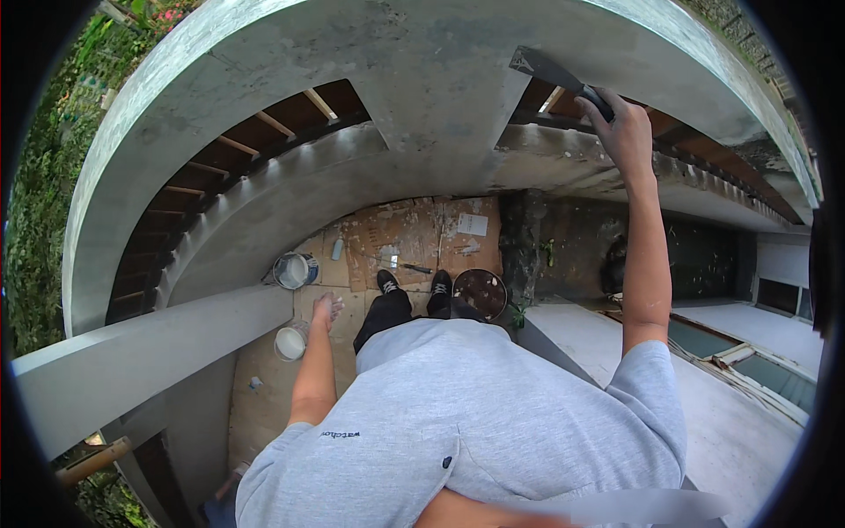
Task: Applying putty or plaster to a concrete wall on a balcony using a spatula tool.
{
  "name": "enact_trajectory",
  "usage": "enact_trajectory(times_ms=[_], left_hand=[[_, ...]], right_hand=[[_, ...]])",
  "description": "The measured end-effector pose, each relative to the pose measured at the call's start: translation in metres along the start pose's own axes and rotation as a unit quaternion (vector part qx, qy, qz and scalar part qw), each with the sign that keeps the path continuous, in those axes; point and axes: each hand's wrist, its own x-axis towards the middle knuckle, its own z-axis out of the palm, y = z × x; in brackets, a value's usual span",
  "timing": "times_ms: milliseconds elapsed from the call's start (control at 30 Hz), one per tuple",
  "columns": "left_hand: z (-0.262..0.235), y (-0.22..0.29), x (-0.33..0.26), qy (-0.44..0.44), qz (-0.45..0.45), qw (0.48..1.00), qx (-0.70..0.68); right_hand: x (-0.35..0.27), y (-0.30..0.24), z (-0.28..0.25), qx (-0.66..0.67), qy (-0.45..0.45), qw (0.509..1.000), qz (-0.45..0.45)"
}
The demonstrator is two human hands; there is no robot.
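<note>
My right hand [627,132] is raised high and grips the dark handle of a wide putty knife [553,74], whose blade lies flat against a grey concrete column [440,97]. My left hand [326,310] hangs low at my side, fingers loosely apart, holding nothing, just above a white bucket [290,341]. My black shoes [414,283] stand on flattened cardboard [414,233] far below. A grey sweatshirt covers my torso.
A second white bucket [294,270] and a round dark pan [481,292] sit on the cardboard near my feet, with a small tool [414,267] beside them. Curved concrete beams [264,202] and wooden slats [264,128] surround the column. Greenery [44,202] lies left; a white ledge [616,343] right.
</note>
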Motion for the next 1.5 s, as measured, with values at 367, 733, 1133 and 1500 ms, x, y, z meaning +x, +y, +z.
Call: enact_trajectory(times_ms=[367, 733, 1133, 1500], left_hand=[[0.009, 0.003, 0.006, 0.028, 0.024, 0.999, -0.029], [0.021, 0.027, 0.006, -0.029, 0.010, 0.999, -0.040], [0.046, 0.037, -0.031, -0.088, 0.104, 0.983, -0.126], [0.018, 0.019, -0.001, -0.102, 0.037, 0.973, -0.205]], right_hand=[[0.006, -0.013, 0.002, -0.027, 0.004, 0.999, -0.026], [0.015, -0.045, 0.022, -0.018, 0.002, 0.999, -0.049], [-0.057, -0.098, 0.067, 0.222, -0.086, 0.966, 0.103], [-0.091, -0.119, 0.108, 0.299, 0.167, 0.935, 0.091]])
